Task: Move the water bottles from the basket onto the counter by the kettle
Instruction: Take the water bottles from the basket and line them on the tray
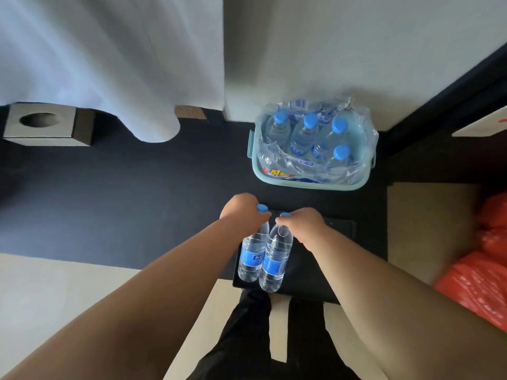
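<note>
While you look down, both your hands hold a bottle each by the neck, just under the blue cap. Your left hand (pixel 241 208) is clenched round the left bottle (pixel 253 253); your right hand (pixel 300 224) is clenched round the right bottle (pixel 275 259). The 2 bottles hang side by side, touching or nearly so, caps up and bottoms tilted toward you, blue labels facing the cam. Both are clear, w/ water inside. They're above a black tray (pixel 310 270); can't tell if the bottoms touch it.

Beyond your hands sits the basket (pixel 310 185), pale teal, on the dark floor (pixel 123 187), against the wall (pixel 329 56). It holds torn shrink wrap (pixel 277 160) and 4 more bottles w/ blue caps, upright: back-left bottle (pixel 278 124), mid bottle (pixel 304 135), back-right bottle (pixel 338 130), front bottle (pixel 340 156). The basket is apart from your hands, up and a bit right.

At far left, a square tissue box (pixel 41 124) stands on the floor, w/ a white curtain (pixel 109 64) hanging beside it. At right, orange plastic bags (pixel 482 270) lie near the frame edge. Your dark trouser legs (pixel 247 338) show below the tray. No kettle or counter can be made out for sure.
</note>
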The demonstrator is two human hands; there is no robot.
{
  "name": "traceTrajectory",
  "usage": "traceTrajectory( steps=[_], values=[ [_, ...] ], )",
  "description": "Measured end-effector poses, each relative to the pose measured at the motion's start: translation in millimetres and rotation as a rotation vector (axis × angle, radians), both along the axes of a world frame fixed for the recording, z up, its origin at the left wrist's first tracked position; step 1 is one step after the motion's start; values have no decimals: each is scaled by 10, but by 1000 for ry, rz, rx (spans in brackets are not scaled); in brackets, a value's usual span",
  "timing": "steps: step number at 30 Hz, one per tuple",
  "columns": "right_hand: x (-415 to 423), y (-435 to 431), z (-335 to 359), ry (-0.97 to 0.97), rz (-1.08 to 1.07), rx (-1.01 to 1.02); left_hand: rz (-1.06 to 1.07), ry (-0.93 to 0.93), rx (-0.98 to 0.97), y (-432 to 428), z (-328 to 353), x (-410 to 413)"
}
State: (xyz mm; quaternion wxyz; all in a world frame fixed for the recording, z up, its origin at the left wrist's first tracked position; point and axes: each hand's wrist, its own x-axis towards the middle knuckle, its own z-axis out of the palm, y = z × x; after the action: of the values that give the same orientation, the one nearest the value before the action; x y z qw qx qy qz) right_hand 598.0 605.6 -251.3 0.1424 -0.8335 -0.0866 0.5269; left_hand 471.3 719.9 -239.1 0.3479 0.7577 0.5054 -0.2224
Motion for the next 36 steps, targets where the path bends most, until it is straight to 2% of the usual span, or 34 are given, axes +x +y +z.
traceTrajectory(
  steps=[10,19,24,30,33,36],
  values=[
    [-28,223,-594,-170,155,-33,109,100,65,77,-580,110],
    [12,201,-659,-170,258,-97,69,149,70,115,-735,-6],
    [76,69,-328,-140,227,0,66,89,96,150,-398,-9],
    [221,31,339,-293,379,134,69,-19,194,287,285,175],
    [354,66,731,-375,264,294,90,-93,248,348,659,320],
    [532,227,1085,-425,250,388,98,-187,287,465,1017,519]
  ],
)
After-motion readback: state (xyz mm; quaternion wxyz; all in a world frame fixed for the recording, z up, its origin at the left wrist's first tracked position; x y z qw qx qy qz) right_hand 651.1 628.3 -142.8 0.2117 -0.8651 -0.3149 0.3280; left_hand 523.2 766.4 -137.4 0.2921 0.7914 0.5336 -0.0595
